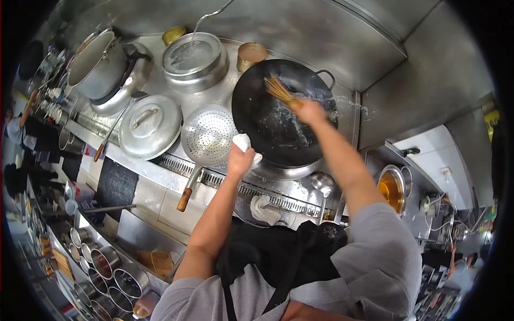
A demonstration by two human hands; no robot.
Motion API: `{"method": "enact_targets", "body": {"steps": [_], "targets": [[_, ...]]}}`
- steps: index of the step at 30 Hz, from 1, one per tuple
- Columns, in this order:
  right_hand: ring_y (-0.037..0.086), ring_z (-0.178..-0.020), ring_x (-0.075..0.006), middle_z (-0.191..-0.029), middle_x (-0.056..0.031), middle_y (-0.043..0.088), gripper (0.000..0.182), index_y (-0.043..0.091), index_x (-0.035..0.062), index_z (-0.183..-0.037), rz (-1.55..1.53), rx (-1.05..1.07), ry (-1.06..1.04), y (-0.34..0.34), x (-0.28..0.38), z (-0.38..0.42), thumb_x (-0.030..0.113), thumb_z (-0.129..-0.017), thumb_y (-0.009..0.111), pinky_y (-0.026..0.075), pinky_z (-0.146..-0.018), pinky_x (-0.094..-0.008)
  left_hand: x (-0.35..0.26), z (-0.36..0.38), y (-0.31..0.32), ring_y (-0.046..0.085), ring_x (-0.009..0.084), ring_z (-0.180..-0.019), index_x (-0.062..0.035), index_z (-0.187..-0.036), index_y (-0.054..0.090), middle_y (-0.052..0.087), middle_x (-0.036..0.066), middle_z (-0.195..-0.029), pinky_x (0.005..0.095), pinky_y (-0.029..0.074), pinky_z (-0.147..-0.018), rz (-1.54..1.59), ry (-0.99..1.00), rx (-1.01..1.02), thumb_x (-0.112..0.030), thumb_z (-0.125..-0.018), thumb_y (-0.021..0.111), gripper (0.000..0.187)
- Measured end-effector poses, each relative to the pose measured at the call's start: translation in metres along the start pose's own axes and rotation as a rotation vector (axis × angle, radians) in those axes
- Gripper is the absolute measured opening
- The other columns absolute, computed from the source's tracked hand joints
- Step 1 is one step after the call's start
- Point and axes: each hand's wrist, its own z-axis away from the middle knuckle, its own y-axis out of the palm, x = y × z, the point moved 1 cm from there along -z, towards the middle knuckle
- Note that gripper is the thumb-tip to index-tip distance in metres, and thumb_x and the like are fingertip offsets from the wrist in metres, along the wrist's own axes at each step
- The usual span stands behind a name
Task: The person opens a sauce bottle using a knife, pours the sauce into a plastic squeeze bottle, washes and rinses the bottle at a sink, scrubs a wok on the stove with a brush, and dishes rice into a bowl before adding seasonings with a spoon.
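Observation:
A large black wok [257, 123] sits on the stove with some water splashed in it. My right hand [309, 111] is closed round the handle of a bamboo wok brush [279, 90], whose bristles are over the upper part of the wok. At the wok's near left edge, my left hand [240, 160] is closed on a white cloth [242, 142]. The wok's handle on that side is hidden, if there is one. Just left of that hand lies a perforated strainer [209, 134] with a wooden-ended handle.
A round lid [150, 127] and a tall pot [92, 61] stand to the left. Water runs from a spout into a lidded pot [195, 56]. A ladle [322, 183], a crumpled cloth [264, 209] and a bowl of amber liquid [391, 188] are near. Other people work at both sides.

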Motion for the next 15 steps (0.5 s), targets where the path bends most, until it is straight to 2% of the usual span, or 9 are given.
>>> {"method": "enact_targets", "body": {"steps": [1,3,5,7,9,11,13,15], "targets": [[0.066,-0.1,-0.0342,-0.112,-0.0168,0.068,0.045,0.059,0.0275,-0.131,-0.104,-0.064,0.053,0.023,0.014,0.014,0.044,-0.089,0.059,0.052,-0.085,-0.0463,-0.003,-0.001,-0.003,0.06,0.0447,-0.108,0.0088,-0.124,0.041,0.06,0.032,-0.114,0.0454,0.047,-0.094,0.004,0.017,0.002,-0.022,-0.076,0.067,0.063],[0.066,-0.102,-0.0359,-0.111,-0.0178,0.068,0.05,0.054,0.0275,-0.137,-0.203,-0.041,0.048,0.09,0.009,0.033,0.046,-0.091,0.057,0.052,-0.086,-0.0475,-0.006,0.0,-0.004,0.06,0.045,-0.108,0.0085,-0.125,0.041,0.061,0.032,-0.113,0.0457,0.047,-0.094,-0.014,0.011,0.006,-0.022,-0.076,0.067,0.063],[0.065,-0.105,-0.0361,-0.112,-0.0168,0.068,0.053,0.052,0.0249,-0.138,-0.172,0.013,-0.219,0.098,-0.019,0.078,0.048,-0.091,0.057,0.052,-0.09,-0.0475,-0.007,0.003,-0.008,0.06,0.0453,-0.107,0.0082,-0.125,0.041,0.061,0.032,-0.112,0.046,0.046,-0.094,-0.05,-0.003,0.014,-0.022,-0.076,0.067,0.063],[0.063,-0.109,-0.0355,-0.116,-0.0156,0.067,0.052,0.054,0.0236,-0.137,-0.014,0.27,-0.196,0.047,-0.052,0.119,0.048,-0.091,0.056,0.051,-0.093,-0.0462,-0.01,0.003,-0.008,0.061,0.0457,-0.107,0.0074,-0.127,0.04,0.062,0.032,-0.111,0.0466,0.046,-0.094,-0.041,-0.078,0.009,-0.022,-0.077,0.067,0.064],[0.063,-0.11,-0.0344,-0.123,-0.0138,0.065,0.057,0.051,0.0256,-0.14,0.238,0.315,-0.166,0.006,-0.095,0.095,0.053,-0.09,0.054,0.05,-0.094,-0.0455,-0.007,0.001,-0.008,0.061,0.0462,-0.106,0.0065,-0.128,0.039,0.063,0.032,-0.11,0.0469,0.047,-0.094,-0.078,-0.064,0.006,-0.022,-0.078,0.067,0.064],[0.064,-0.107,-0.0341,-0.119,-0.0129,0.067,0.053,0.056,0.0237,-0.135,0.288,0.155,-0.203,-0.007,-0.114,0.037,0.053,-0.09,0.054,0.051,-0.092,-0.0465,-0.013,-0.002,-0.012,0.061,0.0463,-0.106,0.0069,-0.129,0.039,0.063,0.031,-0.11,0.0468,0.047,-0.094,-0.139,-0.101,0.063,-0.021,-0.078,0.067,0.064],[0.065,-0.104,-0.0343,-0.113,-0.0136,0.068,0.05,0.058,0.0219,-0.13,0.211,0.06,-0.152,-0.016,-0.071,0.005,0.05,-0.09,0.057,0.052,-0.089,-0.0482,0.009,-0.015,-0.008,0.061,0.0458,-0.106,0.0066,-0.129,0.039,0.063,0.031,-0.111,0.0465,0.047,-0.094,-0.111,-0.038,0.062,-0.021,-0.078,0.067,0.064],[0.066,-0.102,-0.0358,-0.11,-0.0159,0.069,0.049,0.057,0.023,-0.131,0.091,-0.065,0.026,0.028,-0.038,0.006,0.047,-0.089,0.059,0.052,-0.087,-0.0497,0.011,-0.016,-0.012,0.061,0.0454,-0.107,0.0063,-0.129,0.039,0.062,0.031,-0.113,0.0462,0.047,-0.094,-0.079,0.026,0.063,-0.021,-0.078,0.068,0.064]]}}
